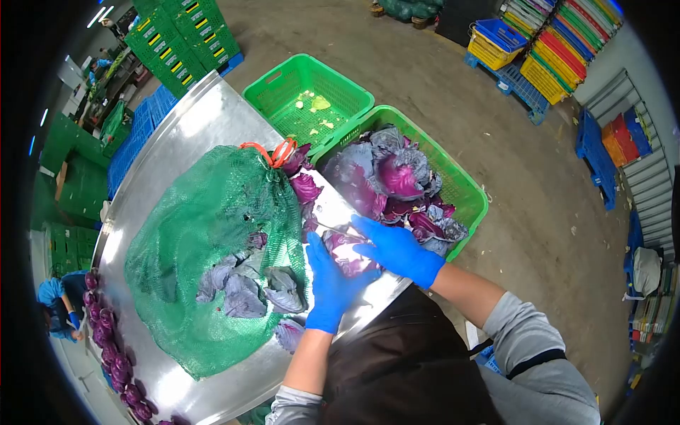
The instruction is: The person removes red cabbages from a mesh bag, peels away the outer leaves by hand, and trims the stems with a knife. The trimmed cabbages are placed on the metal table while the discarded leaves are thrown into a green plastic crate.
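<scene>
Both of my hands wear blue gloves over the near edge of the metal table (244, 124). My left hand (331, 285) is open, its fingers pointing up the table and its thumb out to the right. My right hand (399, 249) reaches in from the right, fingers stretched apart. Purple cabbage leaves (347, 253) lie between the hands, right at the fingers. A thin dark line, perhaps a blade, runs to my right fingertips. Left of my hands spreads a green mesh bag (177, 248) with an orange tie (273, 152); loose cabbage leaves (242, 296) lie at it.
Against the table stands a green crate (464, 230) of cabbage leaves (400, 173); a second green crate (273, 85) holds a few pale scraps. Red cabbages (106, 333) line the table's left edge. A person (57, 304) in blue is beyond it. Stacked crates (559, 49) stand farther off.
</scene>
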A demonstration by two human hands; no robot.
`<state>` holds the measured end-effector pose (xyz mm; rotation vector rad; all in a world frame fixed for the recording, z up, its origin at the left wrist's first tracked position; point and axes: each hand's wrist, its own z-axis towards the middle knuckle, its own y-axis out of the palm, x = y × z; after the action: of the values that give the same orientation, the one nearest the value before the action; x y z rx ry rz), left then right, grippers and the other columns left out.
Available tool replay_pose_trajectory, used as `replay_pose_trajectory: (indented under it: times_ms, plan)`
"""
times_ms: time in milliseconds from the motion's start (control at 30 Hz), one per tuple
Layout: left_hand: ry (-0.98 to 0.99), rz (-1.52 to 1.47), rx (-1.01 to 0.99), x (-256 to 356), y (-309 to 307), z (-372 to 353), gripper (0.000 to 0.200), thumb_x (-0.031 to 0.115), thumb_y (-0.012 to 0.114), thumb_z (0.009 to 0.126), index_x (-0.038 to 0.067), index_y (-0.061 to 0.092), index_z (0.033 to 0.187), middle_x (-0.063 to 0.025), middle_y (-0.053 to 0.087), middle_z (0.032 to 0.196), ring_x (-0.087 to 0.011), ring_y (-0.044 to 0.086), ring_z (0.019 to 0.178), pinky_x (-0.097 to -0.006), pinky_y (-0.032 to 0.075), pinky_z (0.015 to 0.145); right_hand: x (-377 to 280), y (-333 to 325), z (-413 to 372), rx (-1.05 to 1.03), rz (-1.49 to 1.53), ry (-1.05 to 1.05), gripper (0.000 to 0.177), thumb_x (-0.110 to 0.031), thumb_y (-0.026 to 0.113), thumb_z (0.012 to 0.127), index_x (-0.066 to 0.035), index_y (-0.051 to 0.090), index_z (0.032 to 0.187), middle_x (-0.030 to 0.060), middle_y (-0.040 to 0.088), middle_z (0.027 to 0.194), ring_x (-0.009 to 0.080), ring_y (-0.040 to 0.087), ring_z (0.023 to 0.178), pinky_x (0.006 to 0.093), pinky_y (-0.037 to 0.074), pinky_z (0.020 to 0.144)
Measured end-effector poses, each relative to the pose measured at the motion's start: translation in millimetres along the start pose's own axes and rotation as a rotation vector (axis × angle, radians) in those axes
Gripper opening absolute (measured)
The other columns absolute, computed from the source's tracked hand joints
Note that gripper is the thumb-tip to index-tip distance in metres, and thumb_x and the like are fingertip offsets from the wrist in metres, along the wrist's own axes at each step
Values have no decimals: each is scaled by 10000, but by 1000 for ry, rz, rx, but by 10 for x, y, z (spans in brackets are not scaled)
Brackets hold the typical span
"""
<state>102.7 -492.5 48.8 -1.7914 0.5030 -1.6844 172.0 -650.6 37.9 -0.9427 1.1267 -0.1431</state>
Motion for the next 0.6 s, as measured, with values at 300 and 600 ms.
replay_pose_trajectory:
  times_ms: [300, 600]
  plan:
    - [-73, -162, 33, -79, 113, 123, 1126, 296, 855, 490, -41, 220, 1357, -205, 366, 1290, -297, 395, 1201, -369, 355, 1007, 108, -44, 262, -101, 202, 219, 476, -450, 538, 874, -120, 538, 1217, 112, 665, 917, 192, 650, 680, 312, 532, 611]
    - [22, -177, 11, 50, -86, -154, 1127, 279, 861, 504, -19, 203, 1368, -187, 333, 1339, -304, 372, 1226, -385, 294, 1055, 438, 168, 348, 260, 572, 194, 385, -368, 637, 756, -22, 630, 924, 191, 645, 829, 278, 631, 724, 383, 488, 647]
